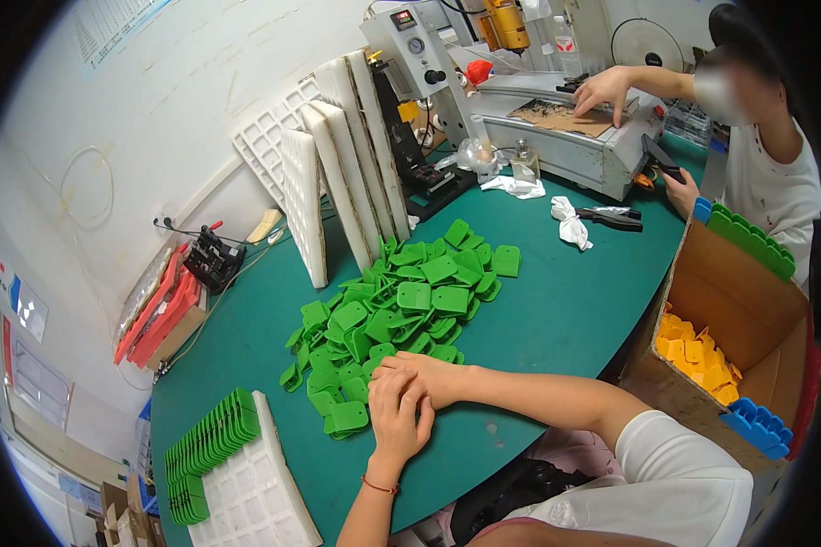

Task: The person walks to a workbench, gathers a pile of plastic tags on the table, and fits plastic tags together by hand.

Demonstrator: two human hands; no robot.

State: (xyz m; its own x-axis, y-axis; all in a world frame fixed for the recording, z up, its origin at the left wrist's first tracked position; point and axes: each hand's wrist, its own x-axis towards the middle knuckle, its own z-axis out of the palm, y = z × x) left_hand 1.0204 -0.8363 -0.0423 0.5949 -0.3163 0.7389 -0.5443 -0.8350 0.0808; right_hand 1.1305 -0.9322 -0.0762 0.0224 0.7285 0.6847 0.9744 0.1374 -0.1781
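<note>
My left hand [399, 421], with a thin orange band at the wrist, meets my right hand [440, 378] at the near edge of a heap of green plastic tags [413, 296]. Both hands have bent fingers and overlap; whatever lies between them is hidden. The tags are flat with rounded corners, and some show a small hole. Left of my hands, a white gridded tray [251, 497] lies on the green table [556, 310]. Upright green tags [212, 436] stand in close rows along its left and far parts.
White foam trays [337, 173] lean upright behind the heap. At right, a cardboard box [730, 301] holds yellow tags [693, 351], with blue tags [759, 427] on its rim. Black-handled pliers [611, 217] lie near crumpled tissue [570, 223]. A co-worker's hand [604, 91] rests over a machine [556, 128].
</note>
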